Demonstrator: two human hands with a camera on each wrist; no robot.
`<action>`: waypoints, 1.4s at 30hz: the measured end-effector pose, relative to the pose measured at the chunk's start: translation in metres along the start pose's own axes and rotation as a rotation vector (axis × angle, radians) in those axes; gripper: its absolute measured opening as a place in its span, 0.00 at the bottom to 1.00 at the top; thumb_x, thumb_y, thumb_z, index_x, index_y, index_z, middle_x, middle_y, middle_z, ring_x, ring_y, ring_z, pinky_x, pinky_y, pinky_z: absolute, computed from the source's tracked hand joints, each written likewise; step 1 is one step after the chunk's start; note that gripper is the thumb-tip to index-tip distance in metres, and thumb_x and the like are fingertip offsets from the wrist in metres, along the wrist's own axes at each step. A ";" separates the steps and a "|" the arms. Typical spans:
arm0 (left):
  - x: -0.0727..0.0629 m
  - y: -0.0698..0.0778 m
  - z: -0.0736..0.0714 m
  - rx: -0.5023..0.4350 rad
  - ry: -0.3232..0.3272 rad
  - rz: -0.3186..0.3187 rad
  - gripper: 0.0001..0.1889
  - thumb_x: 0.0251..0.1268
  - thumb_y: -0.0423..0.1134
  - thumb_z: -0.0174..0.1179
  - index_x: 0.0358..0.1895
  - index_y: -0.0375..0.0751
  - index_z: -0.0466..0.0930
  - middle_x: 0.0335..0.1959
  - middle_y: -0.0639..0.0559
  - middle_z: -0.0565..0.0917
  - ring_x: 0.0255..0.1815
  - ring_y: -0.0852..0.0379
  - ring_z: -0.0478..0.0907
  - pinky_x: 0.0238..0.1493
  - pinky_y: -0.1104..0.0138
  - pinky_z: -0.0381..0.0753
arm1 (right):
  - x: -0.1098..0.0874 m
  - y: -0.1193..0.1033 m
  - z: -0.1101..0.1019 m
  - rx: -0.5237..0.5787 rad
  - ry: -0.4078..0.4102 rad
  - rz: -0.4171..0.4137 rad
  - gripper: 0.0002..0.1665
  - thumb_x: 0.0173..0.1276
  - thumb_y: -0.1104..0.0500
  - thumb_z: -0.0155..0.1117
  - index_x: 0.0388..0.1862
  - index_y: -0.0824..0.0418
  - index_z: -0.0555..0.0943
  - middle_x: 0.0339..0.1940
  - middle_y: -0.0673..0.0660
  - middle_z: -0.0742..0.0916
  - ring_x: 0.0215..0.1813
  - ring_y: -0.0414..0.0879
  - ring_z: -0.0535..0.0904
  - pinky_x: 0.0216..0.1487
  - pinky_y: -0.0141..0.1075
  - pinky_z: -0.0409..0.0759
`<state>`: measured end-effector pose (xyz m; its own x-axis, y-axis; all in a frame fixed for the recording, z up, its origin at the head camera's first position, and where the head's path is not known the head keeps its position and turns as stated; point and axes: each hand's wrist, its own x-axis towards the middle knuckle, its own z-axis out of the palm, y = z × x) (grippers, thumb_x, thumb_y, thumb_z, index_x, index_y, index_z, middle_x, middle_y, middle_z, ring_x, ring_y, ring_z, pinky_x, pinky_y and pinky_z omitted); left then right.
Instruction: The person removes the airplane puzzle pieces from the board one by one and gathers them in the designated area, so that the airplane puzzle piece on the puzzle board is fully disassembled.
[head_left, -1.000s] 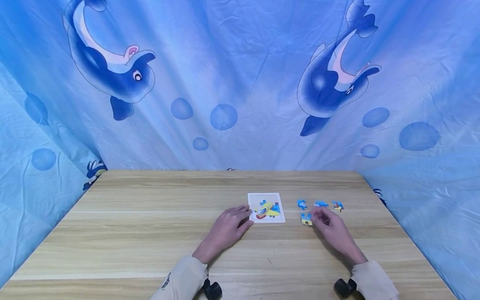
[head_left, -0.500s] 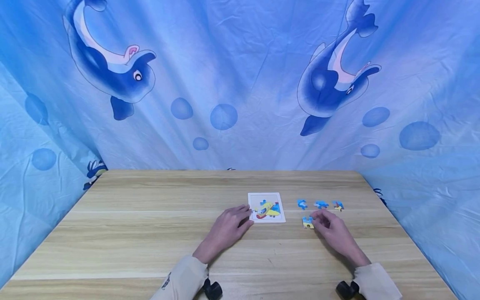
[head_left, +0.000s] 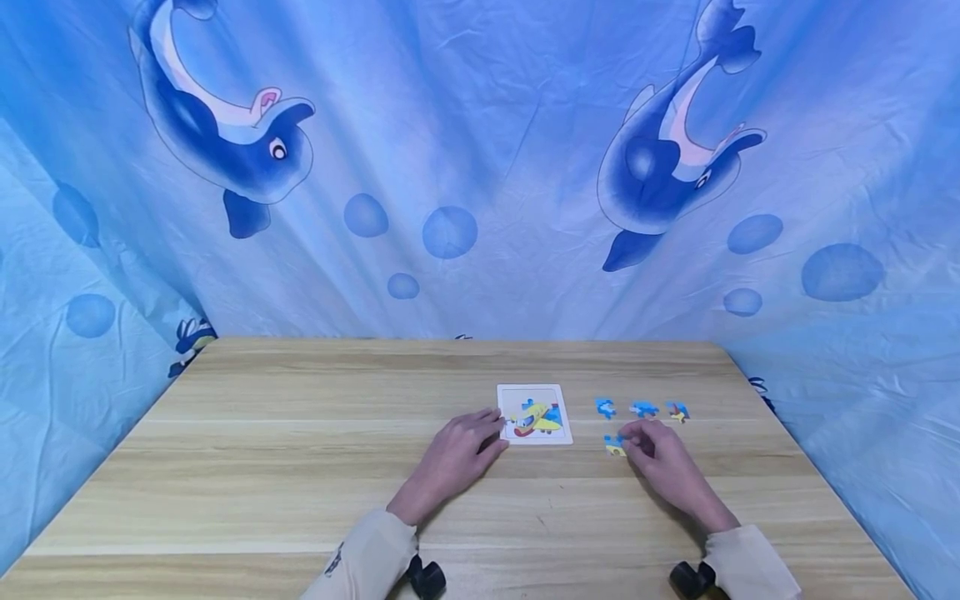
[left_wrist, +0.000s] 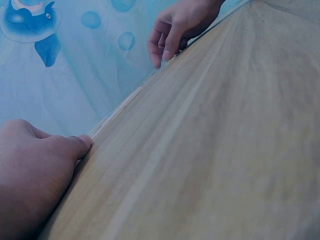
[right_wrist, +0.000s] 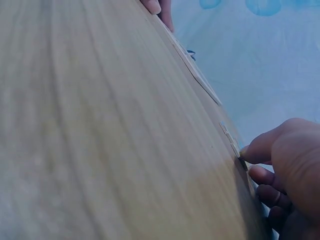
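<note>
A square white-bordered puzzle board point(head_left: 564, 435) lies on the table with part of a yellow airplane picture assembled in it. My left hand point(head_left: 456, 454) rests beside it, fingertips and thumb touching its left edge and lower left corner. To the right of the board, my right hand point(head_left: 663, 462) pinches the right side of a blue-and-yellow puzzle piece point(head_left: 613, 447) between thumb and fingers. The fingers cover part of that piece. In the right wrist view the thin piece point(right_wrist: 231, 143) shows edge-on, low at the table, beside the fingertips.
Behind the right hand lie three loose pieces in a row: a blue one point(head_left: 605, 407), another blue one point(head_left: 643, 408) and a blue, red and yellow one point(head_left: 678, 411). The wooden table point(head_left: 300, 433) ends at a blue dolphin curtain point(head_left: 510, 275).
My right hand has drawn the blue-and-yellow piece slightly toward me and to the right, turning it a little. The left hand and the board have stayed in place.
</note>
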<state>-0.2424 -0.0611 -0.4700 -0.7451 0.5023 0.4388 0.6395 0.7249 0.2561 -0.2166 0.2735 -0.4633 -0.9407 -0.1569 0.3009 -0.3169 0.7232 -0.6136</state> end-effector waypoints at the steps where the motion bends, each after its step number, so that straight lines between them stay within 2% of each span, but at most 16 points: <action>1: 0.000 0.000 0.000 -0.001 -0.002 -0.001 0.21 0.70 0.51 0.56 0.57 0.43 0.81 0.60 0.49 0.79 0.63 0.53 0.74 0.63 0.57 0.74 | 0.000 0.000 0.000 -0.005 0.003 0.000 0.09 0.65 0.70 0.62 0.43 0.62 0.81 0.32 0.50 0.78 0.34 0.41 0.72 0.33 0.30 0.74; 19: 0.000 0.001 -0.001 -0.011 -0.009 -0.015 0.20 0.70 0.51 0.56 0.58 0.43 0.81 0.60 0.49 0.79 0.63 0.53 0.74 0.63 0.56 0.73 | -0.001 -0.004 -0.002 -0.028 0.023 -0.019 0.07 0.67 0.70 0.60 0.42 0.62 0.81 0.34 0.50 0.78 0.36 0.40 0.71 0.34 0.30 0.74; 30: 0.000 0.001 -0.001 -0.013 -0.002 -0.015 0.21 0.70 0.51 0.56 0.58 0.43 0.81 0.60 0.49 0.79 0.63 0.53 0.74 0.62 0.56 0.74 | 0.000 -0.003 -0.005 0.013 0.002 0.015 0.08 0.71 0.63 0.59 0.47 0.61 0.79 0.35 0.50 0.78 0.36 0.42 0.72 0.34 0.30 0.75; 37: 0.000 0.000 -0.001 -0.005 0.019 0.003 0.20 0.68 0.49 0.58 0.57 0.42 0.81 0.59 0.48 0.80 0.62 0.52 0.75 0.61 0.55 0.75 | 0.004 -0.012 -0.004 0.022 0.024 0.010 0.10 0.69 0.64 0.60 0.48 0.62 0.79 0.34 0.50 0.79 0.36 0.41 0.74 0.34 0.30 0.77; 42: 0.000 0.001 -0.001 -0.007 0.017 0.004 0.20 0.68 0.49 0.59 0.56 0.42 0.82 0.59 0.47 0.80 0.62 0.51 0.75 0.60 0.54 0.76 | 0.009 -0.021 0.000 0.040 0.006 0.052 0.11 0.70 0.63 0.59 0.50 0.62 0.79 0.34 0.51 0.78 0.35 0.42 0.73 0.33 0.30 0.76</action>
<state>-0.2413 -0.0613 -0.4687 -0.7395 0.4967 0.4544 0.6435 0.7198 0.2604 -0.2183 0.2574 -0.4476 -0.9553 -0.1155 0.2721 -0.2722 0.7029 -0.6571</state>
